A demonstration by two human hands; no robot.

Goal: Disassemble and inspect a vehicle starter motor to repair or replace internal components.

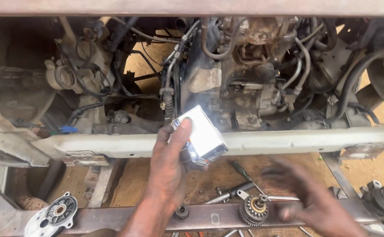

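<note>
My left hand (169, 164) grips a small white and blue cardboard box (204, 134), held up in front of a pale metal crossmember (288, 140) of an open engine bay. My right hand (315, 197) is blurred, low at the right, fingers spread and holding nothing, hovering just right of a small toothed gear with a shaft (253, 210) that rests on a rusty frame rail (135, 218).
Behind the crossmember sits a dirty engine (249, 83) with hoses and wires. A round silver and black housing (55, 214) lies at the lower left. A socket (182, 212), a green-handled screwdriver (244, 172) and other tools lie near the gear on sandy ground.
</note>
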